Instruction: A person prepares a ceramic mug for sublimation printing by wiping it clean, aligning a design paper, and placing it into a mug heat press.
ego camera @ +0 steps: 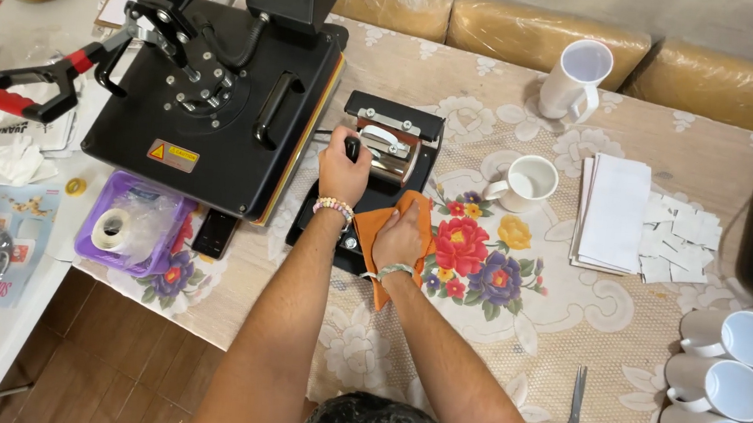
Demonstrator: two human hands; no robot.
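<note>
Mug press (380, 171) sits on table (493, 95), right of flat heat press (224, 101). Mug (526, 183) just right of it, paper stack (614, 212) further right. Scissors (573, 419) near front edge, mug cluster (729, 391) at right.
</note>
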